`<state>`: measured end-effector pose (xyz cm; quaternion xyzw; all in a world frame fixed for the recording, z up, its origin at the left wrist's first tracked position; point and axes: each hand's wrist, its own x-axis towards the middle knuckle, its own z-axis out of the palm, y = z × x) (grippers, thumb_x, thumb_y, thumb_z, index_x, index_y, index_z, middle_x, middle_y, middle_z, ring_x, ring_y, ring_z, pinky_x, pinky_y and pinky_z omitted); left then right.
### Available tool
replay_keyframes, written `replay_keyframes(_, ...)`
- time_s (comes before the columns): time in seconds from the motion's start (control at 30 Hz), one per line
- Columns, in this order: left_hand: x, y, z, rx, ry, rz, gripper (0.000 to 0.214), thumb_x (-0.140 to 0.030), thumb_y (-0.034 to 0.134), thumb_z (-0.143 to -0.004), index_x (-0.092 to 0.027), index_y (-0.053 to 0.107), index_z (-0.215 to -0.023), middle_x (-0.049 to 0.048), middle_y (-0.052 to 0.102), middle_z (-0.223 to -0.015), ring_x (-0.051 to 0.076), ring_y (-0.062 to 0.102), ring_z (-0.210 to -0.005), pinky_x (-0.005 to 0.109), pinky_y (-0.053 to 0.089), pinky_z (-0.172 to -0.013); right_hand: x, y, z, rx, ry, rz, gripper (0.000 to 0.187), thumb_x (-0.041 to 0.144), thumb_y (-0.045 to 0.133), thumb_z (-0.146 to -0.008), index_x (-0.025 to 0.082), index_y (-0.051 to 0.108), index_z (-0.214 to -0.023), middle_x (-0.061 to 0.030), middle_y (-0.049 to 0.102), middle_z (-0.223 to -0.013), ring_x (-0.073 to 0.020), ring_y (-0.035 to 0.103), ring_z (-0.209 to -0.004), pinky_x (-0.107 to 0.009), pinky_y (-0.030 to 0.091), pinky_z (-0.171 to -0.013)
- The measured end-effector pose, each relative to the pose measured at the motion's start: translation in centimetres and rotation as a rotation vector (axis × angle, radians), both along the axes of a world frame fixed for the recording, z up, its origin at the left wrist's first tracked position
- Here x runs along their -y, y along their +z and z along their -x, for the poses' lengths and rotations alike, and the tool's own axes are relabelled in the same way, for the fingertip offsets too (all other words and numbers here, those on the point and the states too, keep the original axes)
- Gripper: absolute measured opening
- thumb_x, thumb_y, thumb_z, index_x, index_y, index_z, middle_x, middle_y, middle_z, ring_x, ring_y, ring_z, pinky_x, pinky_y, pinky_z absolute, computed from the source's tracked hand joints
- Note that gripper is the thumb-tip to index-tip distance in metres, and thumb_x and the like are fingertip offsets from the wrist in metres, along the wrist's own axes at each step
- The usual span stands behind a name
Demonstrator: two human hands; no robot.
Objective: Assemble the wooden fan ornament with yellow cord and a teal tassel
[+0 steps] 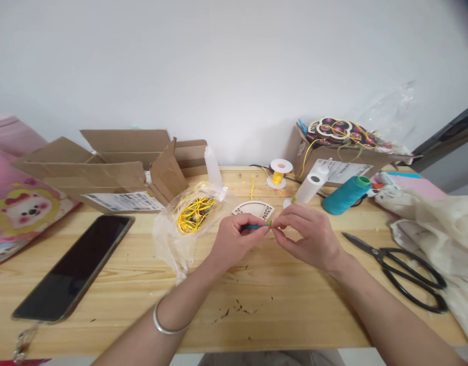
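My left hand [239, 236] is closed around a slim blue bundle [253, 226] that looks like thread; most of it is hidden by the fingers. At its right end sits a small yellow-green bit [269, 222], too small to make out clearly. The thumb and forefinger of my right hand [306, 231] pinch at that bit, fingertips almost meeting those of the left. Just behind the hands lies a fan-shaped wooden piece [252, 207] with cut-out corners and a twisted yellow cord [252, 189] at its top.
Left are a clear bag of yellow cord [195, 216], an open carton [115, 173] and a phone [75, 267]. Right are a yellow cord spool [278, 177], a white bottle [310, 187], a teal thread cone [344, 195], black scissors [401, 274], a full carton [336, 165] and cream cloth [435, 229].
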<state>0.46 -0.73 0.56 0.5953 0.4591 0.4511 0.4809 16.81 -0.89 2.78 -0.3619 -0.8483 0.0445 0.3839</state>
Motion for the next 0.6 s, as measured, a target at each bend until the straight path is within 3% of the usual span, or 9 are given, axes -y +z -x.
replay_keyframes(0.6,0.21,0.02,-0.09,-0.096,0.034,-0.186,0.007,-0.019,0.061,-0.065,-0.014,0.065,-0.067,0.0015,0.065,-0.062,0.01,0.056,-0.054,0.017,0.042,-0.047,0.17,-0.07,0.17,0.043,-0.045,-0.028,0.007,0.016,0.054,-0.072,0.016,0.061,-0.071,-0.0025,0.06,-0.062,-0.0121,0.051,-0.059,-0.025,0.041,-0.054)
